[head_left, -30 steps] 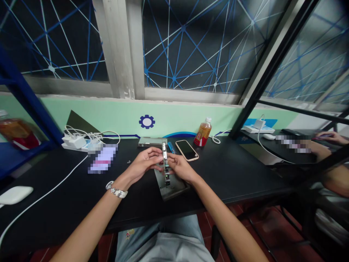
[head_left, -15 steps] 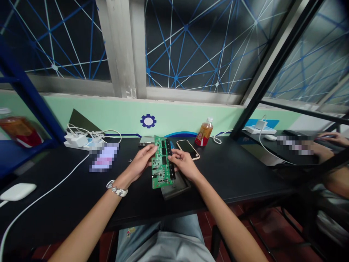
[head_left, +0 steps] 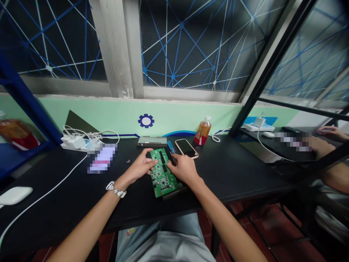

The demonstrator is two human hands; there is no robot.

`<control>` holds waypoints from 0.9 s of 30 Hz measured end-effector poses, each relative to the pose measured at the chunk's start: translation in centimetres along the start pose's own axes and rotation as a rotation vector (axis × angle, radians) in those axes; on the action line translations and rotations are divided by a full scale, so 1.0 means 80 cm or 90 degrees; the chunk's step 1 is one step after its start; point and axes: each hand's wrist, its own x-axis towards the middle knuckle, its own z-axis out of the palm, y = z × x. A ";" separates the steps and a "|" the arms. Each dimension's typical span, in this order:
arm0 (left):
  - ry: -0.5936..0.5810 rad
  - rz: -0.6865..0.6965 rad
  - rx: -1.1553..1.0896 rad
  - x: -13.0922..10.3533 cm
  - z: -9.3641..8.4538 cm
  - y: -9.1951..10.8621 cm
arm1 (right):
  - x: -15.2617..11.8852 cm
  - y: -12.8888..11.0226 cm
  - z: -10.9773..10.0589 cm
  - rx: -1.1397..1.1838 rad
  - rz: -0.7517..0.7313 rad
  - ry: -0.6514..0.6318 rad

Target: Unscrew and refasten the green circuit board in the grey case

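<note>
Between my two hands is a green circuit board (head_left: 163,176) with black chips and rows of small parts on its face. My left hand (head_left: 143,163) is closed on its left edge, thumb on top. At the opposite edge my right hand (head_left: 184,167) grips the board, with the fingers partly hidden behind the knuckles. Under the board lies a dark shallow case (head_left: 174,193), mostly covered; whether board and case touch, I cannot tell. A blue-handled tool (head_left: 171,147) lies just beyond my right hand, close to a phone with a pale case (head_left: 186,148).
A flat grey metal piece (head_left: 152,141) lies at the back. Tiny screws (head_left: 128,161) sit left of my left hand. A drink bottle (head_left: 202,131) stands by the wall. On the left are a power strip (head_left: 79,142) and a white cable (head_left: 51,194). Another person's arm (head_left: 324,147) is at right.
The board has been lowered and laid flatter over the case, showing more of its face. Both hands moved down with it. The grey metal piece behind is now uncovered.
</note>
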 end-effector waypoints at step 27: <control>0.099 0.232 0.520 0.015 -0.010 -0.027 | -0.015 0.004 0.001 -0.090 -0.003 -0.061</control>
